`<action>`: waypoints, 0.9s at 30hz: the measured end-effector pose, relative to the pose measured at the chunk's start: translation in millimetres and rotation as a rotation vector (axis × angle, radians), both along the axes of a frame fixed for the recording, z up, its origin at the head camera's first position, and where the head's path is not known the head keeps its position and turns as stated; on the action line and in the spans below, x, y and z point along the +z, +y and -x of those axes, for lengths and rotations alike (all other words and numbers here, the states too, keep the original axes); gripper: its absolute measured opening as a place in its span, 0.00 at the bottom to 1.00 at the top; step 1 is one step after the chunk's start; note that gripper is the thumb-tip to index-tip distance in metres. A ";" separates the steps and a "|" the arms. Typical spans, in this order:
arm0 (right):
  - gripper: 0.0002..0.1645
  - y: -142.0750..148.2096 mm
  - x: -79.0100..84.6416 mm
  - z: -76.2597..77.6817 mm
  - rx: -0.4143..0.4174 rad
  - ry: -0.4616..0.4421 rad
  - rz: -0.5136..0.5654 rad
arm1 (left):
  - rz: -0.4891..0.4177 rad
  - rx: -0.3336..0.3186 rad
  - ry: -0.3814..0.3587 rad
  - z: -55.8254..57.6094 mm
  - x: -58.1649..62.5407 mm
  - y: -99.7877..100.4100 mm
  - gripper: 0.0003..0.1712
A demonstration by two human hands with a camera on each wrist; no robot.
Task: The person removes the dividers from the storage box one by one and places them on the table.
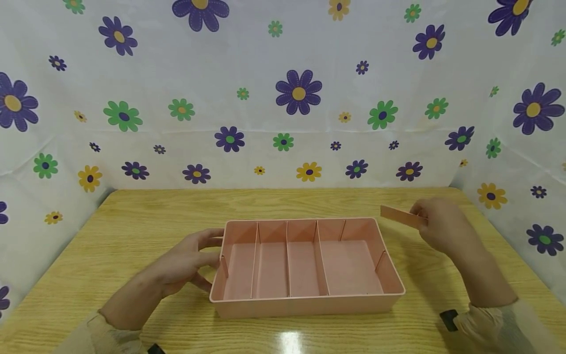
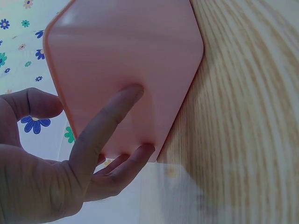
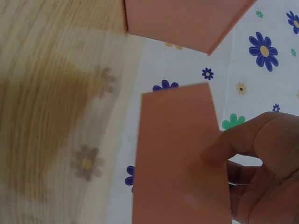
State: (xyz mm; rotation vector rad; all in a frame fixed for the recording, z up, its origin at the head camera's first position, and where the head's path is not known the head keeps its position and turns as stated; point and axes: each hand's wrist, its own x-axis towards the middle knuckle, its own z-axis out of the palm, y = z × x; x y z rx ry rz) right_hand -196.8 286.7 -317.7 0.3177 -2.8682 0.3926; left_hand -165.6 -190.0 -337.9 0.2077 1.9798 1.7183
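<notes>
The tray (image 1: 305, 305) stands on the table (image 1: 132, 216), about midway between left and right and toward the near edge. Upright dividers (image 1: 287, 255) run near to far inside it, parting it into compartments side by side. The left hand (image 1: 185, 263) rests against the tray's left wall. The right hand (image 1: 442, 226) is to the right of the tray's far right corner, above the table, holding a loose divider (image 1: 400, 216) apart from the tray. The backdrop (image 1: 283, 98) rises behind the table and along both sides.

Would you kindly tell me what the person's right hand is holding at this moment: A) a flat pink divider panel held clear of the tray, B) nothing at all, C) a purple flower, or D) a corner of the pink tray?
A: the right hand pinches a flat pink divider panel in the air, right of the pink tray and apart from it.
</notes>
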 end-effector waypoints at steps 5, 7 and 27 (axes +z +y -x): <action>0.12 2.8 -4.9 3.0 0.048 -0.118 -0.062 | -0.001 0.000 -0.001 -0.1 -0.2 0.2 0.39; 0.12 4.1 -6.8 3.4 0.068 -0.141 -0.078 | 0.000 0.001 0.000 -0.1 -0.3 0.2 0.39; 0.12 2.7 -19.6 -0.5 0.252 -0.465 -0.149 | 0.000 -0.004 0.007 0.9 -0.5 0.8 0.39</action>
